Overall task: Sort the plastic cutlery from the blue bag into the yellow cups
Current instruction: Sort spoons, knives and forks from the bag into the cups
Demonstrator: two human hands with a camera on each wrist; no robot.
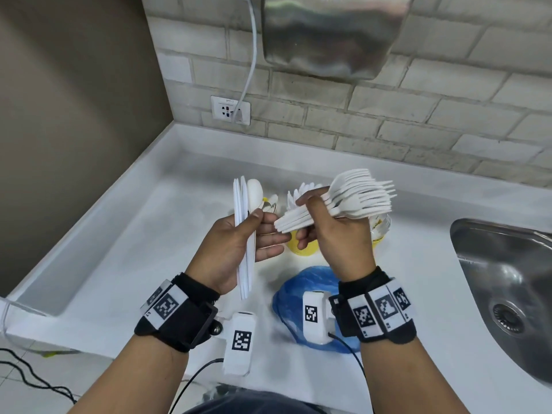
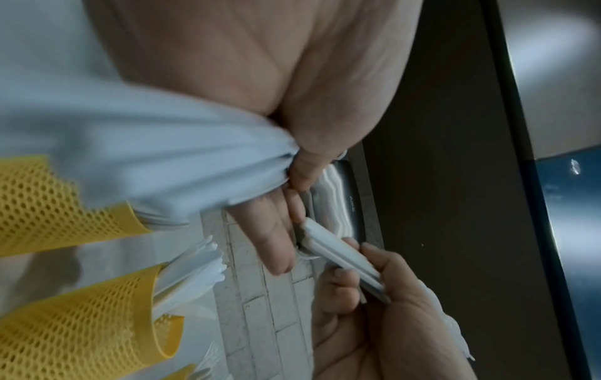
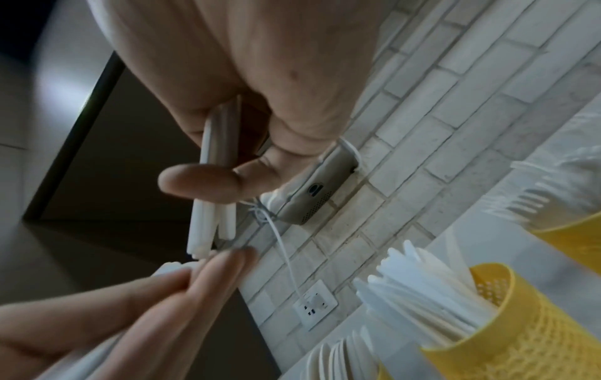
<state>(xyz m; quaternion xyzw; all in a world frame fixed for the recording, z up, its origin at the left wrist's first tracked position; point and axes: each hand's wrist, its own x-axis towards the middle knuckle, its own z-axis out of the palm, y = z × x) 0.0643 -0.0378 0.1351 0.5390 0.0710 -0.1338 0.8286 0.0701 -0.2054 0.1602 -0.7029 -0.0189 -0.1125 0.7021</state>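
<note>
My left hand (image 1: 254, 231) holds an upright bundle of white plastic knives and a spoon (image 1: 246, 222), thumb pressed across it. My right hand (image 1: 325, 219) grips a fanned bundle of white forks (image 1: 358, 195). Their handle ends (image 3: 211, 218) point left and touch my left fingers (image 2: 276, 231). Behind the hands stand yellow mesh cups: a middle one (image 1: 301, 248) with knives, a right one (image 1: 379, 234) with forks, and a left one (image 1: 267, 201) mostly hidden. The blue bag (image 1: 307, 282) lies crumpled on the counter under my right wrist.
The white counter (image 1: 134, 234) ends in a raised rim at left and back. A steel sink (image 1: 507, 279) lies to the right. On the brick wall are a socket (image 1: 230, 110) with a white cable and a metal dryer (image 1: 331, 34) above.
</note>
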